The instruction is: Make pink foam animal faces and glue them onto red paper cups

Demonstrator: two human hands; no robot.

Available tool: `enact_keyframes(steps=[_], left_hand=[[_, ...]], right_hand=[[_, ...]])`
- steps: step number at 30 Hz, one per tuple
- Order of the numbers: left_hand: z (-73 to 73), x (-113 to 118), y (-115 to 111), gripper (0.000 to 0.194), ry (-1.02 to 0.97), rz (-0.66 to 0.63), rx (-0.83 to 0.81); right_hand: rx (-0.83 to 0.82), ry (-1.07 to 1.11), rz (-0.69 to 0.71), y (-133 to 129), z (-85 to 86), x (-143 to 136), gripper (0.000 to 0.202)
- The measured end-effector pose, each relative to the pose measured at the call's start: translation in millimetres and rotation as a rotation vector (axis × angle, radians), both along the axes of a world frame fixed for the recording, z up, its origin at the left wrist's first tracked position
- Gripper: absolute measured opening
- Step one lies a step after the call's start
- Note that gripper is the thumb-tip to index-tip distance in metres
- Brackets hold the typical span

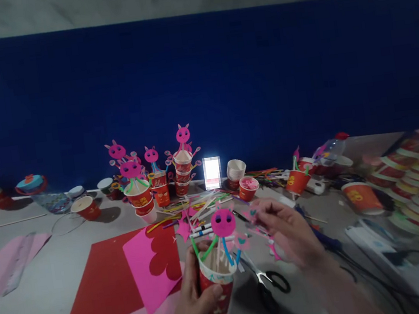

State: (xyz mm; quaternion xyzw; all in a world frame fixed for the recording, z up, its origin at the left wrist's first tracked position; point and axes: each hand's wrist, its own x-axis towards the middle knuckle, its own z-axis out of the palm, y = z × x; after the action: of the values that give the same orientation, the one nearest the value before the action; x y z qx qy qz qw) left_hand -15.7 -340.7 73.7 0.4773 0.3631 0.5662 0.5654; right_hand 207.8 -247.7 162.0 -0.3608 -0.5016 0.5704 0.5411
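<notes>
Cup [228, 291] sits wrapped in my left hand [194, 290], pink paper face [223, 222] above its rim. From here I see my right hand [282, 222], apart on the cup's right, pinching a small pink paper piece [254, 214] at its fingertips.

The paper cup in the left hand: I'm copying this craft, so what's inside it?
A pale stick stands inside the paper cup, below the pink face. The cup's front wall hides the bottom.

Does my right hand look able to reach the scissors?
Probably yes: nothing seems to block the black-handled scissors from above, though your right hand may first need to release its small pink cutout.
</notes>
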Motion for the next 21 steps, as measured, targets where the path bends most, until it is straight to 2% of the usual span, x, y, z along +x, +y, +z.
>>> enact_keyframes(steps=[2,4,6,9,11,13,16,19,21], left_hand=[[-0.6,7,-1,0.072,-0.044,-0.063,0.026],[-0.4,15,-2,0.077,-0.086,-0.119,0.047],[3.1,22,-3,0.080,-0.124,-0.169,0.041],[14.1,29,-2,0.079,-0.141,-0.236,0.037],[20.2,30,-1,0.078,-0.081,-0.263,0.048],[20.2,29,0,0.080,0.028,-0.253,0.047],[5.5,26,-2,0.087,0.206,-0.158,0.002],[-16.8,21,-5,0.072,0.380,-0.045,-0.124],[-28.2,19,-6,0.062,0.439,0.013,-0.129]], right_hand=[[-0.067,0.089,-0.090,16,-2.0,4,0.028],[-0.128,0.119,-0.091,30,-6.6,1,0.030],[-0.180,0.079,0.031,37,-11.7,-7,0.031],[-0.221,0.005,0.233,33,-16.5,-23,0.031],[-0.251,-0.017,0.416,26,-18.0,-31,0.030],[-0.245,0.000,0.545,22,-19.8,-35,0.027],[-0.167,0.048,0.592,22,-24.8,-36,0.028],[-0.139,0.053,0.614,25,-29.6,-36,0.034],[-0.147,0.043,0.612,25,-29.6,-36,0.035]])
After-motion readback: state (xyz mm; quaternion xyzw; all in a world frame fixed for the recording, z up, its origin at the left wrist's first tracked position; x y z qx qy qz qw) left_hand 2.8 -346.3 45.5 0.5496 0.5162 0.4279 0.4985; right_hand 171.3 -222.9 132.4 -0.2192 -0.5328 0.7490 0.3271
